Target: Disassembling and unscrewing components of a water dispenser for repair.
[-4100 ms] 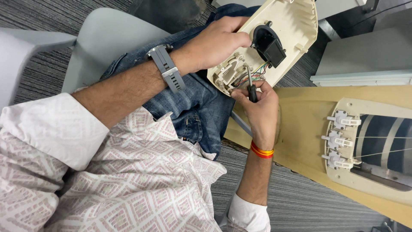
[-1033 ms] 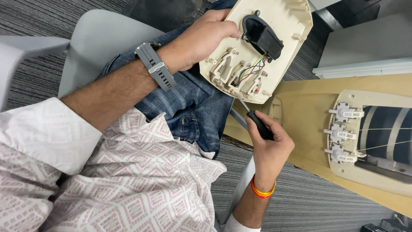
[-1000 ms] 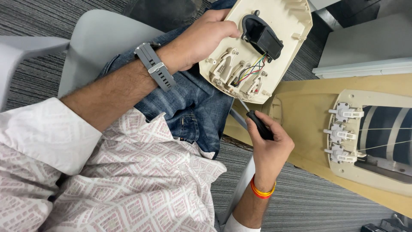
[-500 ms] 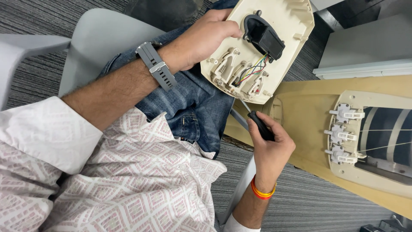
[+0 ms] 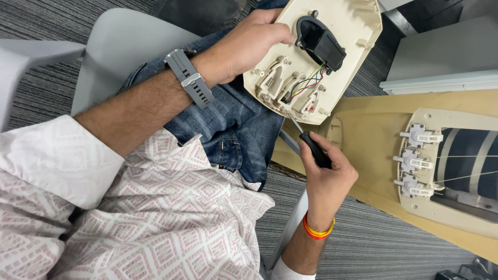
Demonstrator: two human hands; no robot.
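Barely shifted, right hand (image 5: 327,173) clasps the screwdriver (image 5: 313,147) while left hand (image 5: 249,44) clutches the cream panel (image 5: 342,21).

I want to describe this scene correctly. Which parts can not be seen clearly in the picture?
- Screwdriver tip, head view: too small to tell whether it sits in a screw on the cream panel.
- Screwdriver handle: mostly covered by the right hand.
- Panel's top: cut by the frame edge.
- Left hand fingertips: hidden behind the panel's rim.
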